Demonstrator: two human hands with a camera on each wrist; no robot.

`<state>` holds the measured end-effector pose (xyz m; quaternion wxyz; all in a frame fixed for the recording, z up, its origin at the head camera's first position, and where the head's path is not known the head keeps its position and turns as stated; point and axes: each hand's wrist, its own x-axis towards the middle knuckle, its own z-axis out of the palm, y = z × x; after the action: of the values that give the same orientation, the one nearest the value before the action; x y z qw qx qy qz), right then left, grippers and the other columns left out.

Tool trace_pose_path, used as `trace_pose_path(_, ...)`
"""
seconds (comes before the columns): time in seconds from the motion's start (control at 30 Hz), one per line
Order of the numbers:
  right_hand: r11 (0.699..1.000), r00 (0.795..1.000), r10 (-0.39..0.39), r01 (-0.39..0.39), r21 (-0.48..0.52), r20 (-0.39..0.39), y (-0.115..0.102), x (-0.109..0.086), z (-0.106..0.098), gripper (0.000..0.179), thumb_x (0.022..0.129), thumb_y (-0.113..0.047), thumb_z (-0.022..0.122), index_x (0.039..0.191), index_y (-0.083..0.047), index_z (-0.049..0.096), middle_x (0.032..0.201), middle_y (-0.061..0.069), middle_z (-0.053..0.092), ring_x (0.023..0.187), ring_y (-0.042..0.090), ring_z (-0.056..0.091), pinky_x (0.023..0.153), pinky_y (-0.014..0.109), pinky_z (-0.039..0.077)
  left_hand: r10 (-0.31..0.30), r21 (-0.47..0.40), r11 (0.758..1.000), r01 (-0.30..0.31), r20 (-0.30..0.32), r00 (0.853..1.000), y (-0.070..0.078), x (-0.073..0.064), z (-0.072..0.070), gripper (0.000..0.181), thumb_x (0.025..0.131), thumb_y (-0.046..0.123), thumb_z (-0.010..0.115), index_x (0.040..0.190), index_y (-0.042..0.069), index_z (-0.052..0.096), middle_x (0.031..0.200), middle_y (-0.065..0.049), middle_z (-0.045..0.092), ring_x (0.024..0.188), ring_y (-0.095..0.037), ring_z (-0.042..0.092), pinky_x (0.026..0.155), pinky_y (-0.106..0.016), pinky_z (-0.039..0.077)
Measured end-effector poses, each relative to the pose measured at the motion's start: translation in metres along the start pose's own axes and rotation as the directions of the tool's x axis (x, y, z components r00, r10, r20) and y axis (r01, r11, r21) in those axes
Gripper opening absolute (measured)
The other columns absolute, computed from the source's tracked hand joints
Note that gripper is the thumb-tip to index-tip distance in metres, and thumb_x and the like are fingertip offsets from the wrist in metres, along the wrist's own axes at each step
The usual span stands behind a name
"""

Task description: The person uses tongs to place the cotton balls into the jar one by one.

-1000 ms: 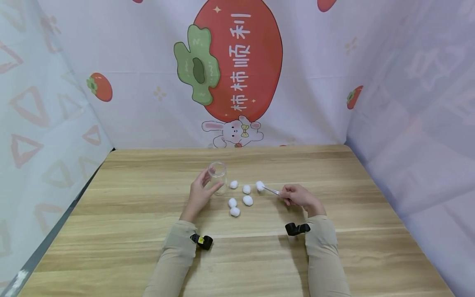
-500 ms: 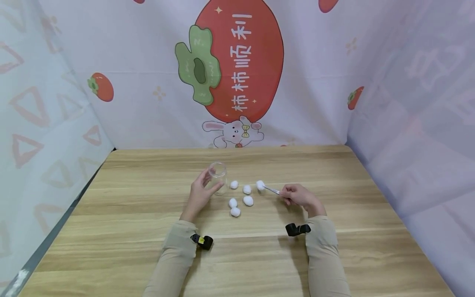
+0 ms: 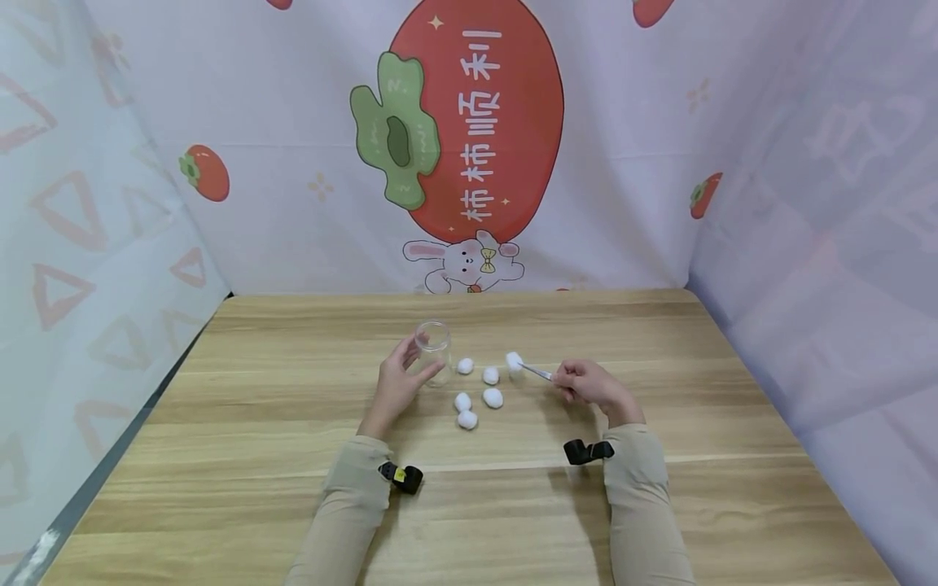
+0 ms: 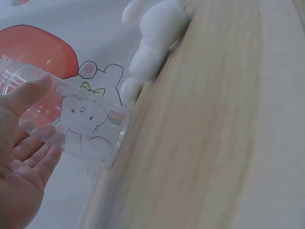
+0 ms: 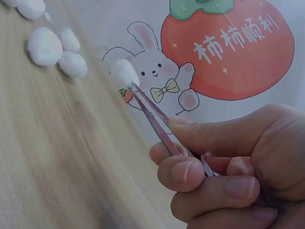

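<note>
My left hand (image 3: 396, 387) holds a clear, open-topped jar (image 3: 435, 352), thumb on one side and fingers on the other. Upright on the table, the jar shows nothing inside. In my right hand (image 3: 592, 386) is a pair of metal tweezers (image 5: 151, 117), pinched between thumb and fingers. The tweezer tips grip a white cotton ball (image 5: 125, 72), which hangs just above the wood in the right wrist view. Between the hands lie several loose cotton balls (image 3: 493, 398), the closest one (image 3: 465, 366) right beside the jar.
A wood-grain table (image 3: 484, 513) bears everything. Behind it hangs a white backdrop cloth (image 3: 623, 220) with a big persimmon print and a rabbit. Pale cloths also stand along the left and right sides. Each wrist wears a small black camera (image 3: 586, 452).
The cotton ball in the tweezers has risen slightly, the right hand tilting up a little with it. My left hand stays on the jar. The head view has shifted slightly.
</note>
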<state>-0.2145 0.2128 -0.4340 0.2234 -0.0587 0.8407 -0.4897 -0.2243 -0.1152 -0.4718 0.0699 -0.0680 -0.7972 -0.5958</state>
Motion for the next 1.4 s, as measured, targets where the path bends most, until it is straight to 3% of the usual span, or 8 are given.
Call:
trace_pose_path(0.6, 0.999, 0.999, -0.03, 0.031, -0.029, 0.014, -0.012, 0.004, 0.002, 0.025, 0.101, -0.014, 0.047, 0.09, 0.008, 0.051, 0.061, -0.002, 0.046, 0.05, 0.007, 0.032, 0.046, 0.017, 0.028, -0.002, 0.012, 1.0, 0.002, 0.012, 1.0, 0.0, 0.0, -0.001, 0.068, 0.08, 0.019, 0.078, 0.138, 0.002, 0.046, 0.138, -0.018, 0.055, 0.13, -0.033, 0.053, 0.117, -0.038, 0.043)
trace_pose_path(0.8, 0.998, 0.999, -0.045, 0.046, -0.035, 0.013, -0.017, 0.008, 0.006, 0.022, 0.1, -0.014, 0.049, 0.085, 0.002, 0.052, 0.06, -0.004, 0.045, 0.05, 0.006, 0.031, 0.046, 0.016, 0.027, 0.006, 0.013, 1.0, -0.006, 0.011, 1.0, 0.0, 0.0, -0.001, 0.066, 0.081, 0.017, 0.077, 0.137, 0.001, 0.047, 0.138, -0.018, 0.056, 0.13, -0.034, 0.054, 0.117, -0.038, 0.043)
trace_pose_path(1.07, 0.998, 0.997, -0.065, 0.066, -0.019, 0.032, -0.026, 0.009, 0.006, 0.025, 0.1, -0.013, 0.048, 0.091, 0.01, 0.051, 0.059, -0.005, 0.045, 0.047, 0.005, 0.03, 0.043, 0.016, 0.024, -0.002, 0.003, 1.0, 0.002, 0.009, 1.0, 0.002, 0.0, -0.001, 0.066, 0.081, 0.017, 0.077, 0.137, 0.001, 0.047, 0.138, -0.019, 0.055, 0.13, -0.034, 0.053, 0.117, -0.039, 0.043)
trace_pose_path(1.4, 0.995, 0.995, -0.093, 0.094, -0.03, 0.047, -0.037, 0.009, 0.007, 0.023, 0.1, -0.014, 0.049, 0.086, 0.005, 0.051, 0.058, -0.005, 0.045, 0.047, 0.005, 0.029, 0.043, 0.015, 0.024, -0.014, 0.004, 1.0, 0.014, 0.007, 1.0, 0.003, -0.001, -0.002, 0.069, 0.081, 0.017, 0.078, 0.139, -0.001, 0.045, 0.139, -0.019, 0.054, 0.13, -0.034, 0.053, 0.117, -0.04, 0.042)
